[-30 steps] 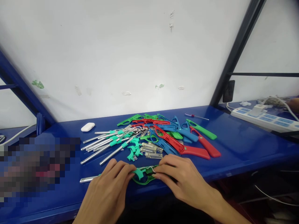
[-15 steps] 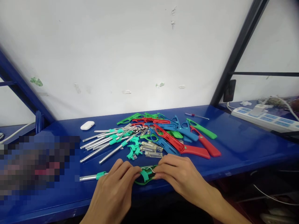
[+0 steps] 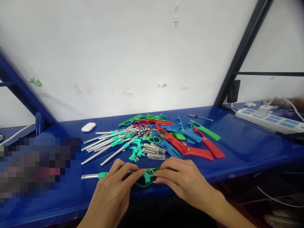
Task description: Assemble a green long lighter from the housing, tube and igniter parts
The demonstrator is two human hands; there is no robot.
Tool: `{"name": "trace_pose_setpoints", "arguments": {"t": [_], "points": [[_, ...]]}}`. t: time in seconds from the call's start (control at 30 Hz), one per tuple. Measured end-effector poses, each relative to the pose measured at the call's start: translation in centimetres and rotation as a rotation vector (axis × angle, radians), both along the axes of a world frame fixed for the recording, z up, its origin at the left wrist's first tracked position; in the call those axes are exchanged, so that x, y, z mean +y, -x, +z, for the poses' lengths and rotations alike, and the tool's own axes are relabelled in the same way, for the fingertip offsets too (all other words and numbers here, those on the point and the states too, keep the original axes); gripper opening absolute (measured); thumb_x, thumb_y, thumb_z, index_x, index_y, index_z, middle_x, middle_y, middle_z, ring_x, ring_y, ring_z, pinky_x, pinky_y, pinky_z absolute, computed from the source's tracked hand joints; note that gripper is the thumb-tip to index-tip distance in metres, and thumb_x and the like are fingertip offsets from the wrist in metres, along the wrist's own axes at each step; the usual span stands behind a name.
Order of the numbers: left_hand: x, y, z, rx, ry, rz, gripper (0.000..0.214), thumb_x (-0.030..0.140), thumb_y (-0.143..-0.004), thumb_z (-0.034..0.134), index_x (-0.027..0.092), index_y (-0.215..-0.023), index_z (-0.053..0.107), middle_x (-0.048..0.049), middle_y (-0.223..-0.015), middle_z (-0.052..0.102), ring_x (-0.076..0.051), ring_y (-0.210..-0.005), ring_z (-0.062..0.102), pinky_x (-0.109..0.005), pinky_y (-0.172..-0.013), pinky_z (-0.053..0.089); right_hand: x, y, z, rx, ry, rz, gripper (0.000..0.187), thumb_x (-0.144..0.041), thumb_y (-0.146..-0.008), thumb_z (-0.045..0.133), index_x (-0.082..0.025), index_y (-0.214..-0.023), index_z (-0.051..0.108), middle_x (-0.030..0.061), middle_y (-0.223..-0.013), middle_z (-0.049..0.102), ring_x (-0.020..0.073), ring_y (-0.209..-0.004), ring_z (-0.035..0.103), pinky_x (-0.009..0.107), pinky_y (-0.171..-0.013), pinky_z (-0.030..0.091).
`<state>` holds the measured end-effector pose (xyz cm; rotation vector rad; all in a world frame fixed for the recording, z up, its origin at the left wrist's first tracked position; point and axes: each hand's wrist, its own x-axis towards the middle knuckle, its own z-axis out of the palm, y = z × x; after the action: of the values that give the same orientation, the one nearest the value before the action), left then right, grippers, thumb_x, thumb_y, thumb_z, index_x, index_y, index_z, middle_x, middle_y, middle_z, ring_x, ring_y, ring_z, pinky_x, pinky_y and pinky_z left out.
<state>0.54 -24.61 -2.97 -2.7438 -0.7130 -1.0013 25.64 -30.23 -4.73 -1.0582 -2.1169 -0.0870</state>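
My left hand (image 3: 116,185) is closed around the near end of a long-nosed lighter, where its metal tube (image 3: 89,176) with a teal collar (image 3: 102,174) meets the green handle half (image 3: 142,185). A teal trigger (image 3: 147,178) lies in the open handle shell beside the left fingertips. My right hand (image 3: 187,179) pinches the other end of the shell, close to a white wire (image 3: 153,172). Both palms face down, and the fingers hide much of the shell's inside.
Beyond my hands lie a heap of metal lighter tubes (image 3: 114,144), loose teal triggers (image 3: 136,150), clear fuel tanks (image 3: 156,156), and red handle halves (image 3: 199,153). A screwdriver (image 3: 200,117) and a white earphone case (image 3: 88,127) lie farther back. A power strip (image 3: 270,120) is at right.
The left fingers have shifted slightly, with the thumb now closer to the trigger. The tube's far end sits a little higher. The right hand stays nearly in place at the shell.
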Motion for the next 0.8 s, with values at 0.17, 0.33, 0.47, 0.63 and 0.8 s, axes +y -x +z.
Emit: {"name": "trace_pose_setpoints", "arguments": {"t": [0.17,0.33,0.47,0.63,0.8], "points": [[0.1,0.2,-0.1,-0.001,-0.011,0.012,0.050,-0.007,-0.097,0.044,0.026,-0.121,0.073,-0.0019,-0.099,0.075,-0.020,-0.082,0.062,-0.024,-0.060,0.057,-0.1,0.0,0.1,-0.004,0.011,-0.019,0.024,-0.035,-0.112,0.060,-0.023,-0.109,0.080,0.0000,-0.092,0.076,0.0147,-0.077,0.069,0.029,-0.064,0.044],[0.6,0.2,-0.6,-0.023,-0.005,-0.002,0.047,-0.006,-0.099,0.046,0.025,-0.122,0.073,-0.0035,-0.102,0.074,-0.021,-0.089,0.064,-0.027,-0.068,0.059,0.0,0.1,0.1,-0.009,0.024,-0.036,0.026,-0.037,-0.112,0.059,-0.023,-0.108,0.080,-0.0002,-0.092,0.077,0.0147,-0.079,0.071,0.028,-0.065,0.044],[0.9,0.2,-1.1,-0.041,0.009,-0.022,0.051,-0.008,-0.098,0.043,0.025,-0.125,0.072,-0.0043,-0.106,0.072,-0.019,-0.092,0.066,-0.026,-0.073,0.059,0.0,0.2,0.2,-0.025,0.036,-0.042,0.026,-0.037,-0.113,0.057,-0.024,-0.111,0.079,0.0001,-0.094,0.076,0.0151,-0.079,0.070,0.029,-0.063,0.042],[1.1,0.2,-1.3,-0.058,0.011,-0.047,0.051,-0.008,-0.100,0.042,0.025,-0.127,0.070,-0.0028,-0.105,0.070,-0.015,-0.088,0.068,-0.023,-0.072,0.058,-0.4,0.2,0.5,-0.052,0.056,-0.053,0.023,-0.036,-0.113,0.058,-0.025,-0.115,0.078,0.0003,-0.098,0.077,0.0160,-0.084,0.071,0.030,-0.064,0.042],[1.1,0.2,-1.3,-0.053,0.019,-0.052,0.048,-0.007,-0.100,0.043,0.025,-0.124,0.070,-0.0021,-0.102,0.069,-0.015,-0.085,0.067,-0.023,-0.070,0.058,-0.6,0.3,0.5,-0.064,0.054,-0.059,0.023,-0.034,-0.113,0.057,-0.026,-0.114,0.079,0.0002,-0.097,0.076,0.0162,-0.083,0.071,0.030,-0.063,0.041]]}}
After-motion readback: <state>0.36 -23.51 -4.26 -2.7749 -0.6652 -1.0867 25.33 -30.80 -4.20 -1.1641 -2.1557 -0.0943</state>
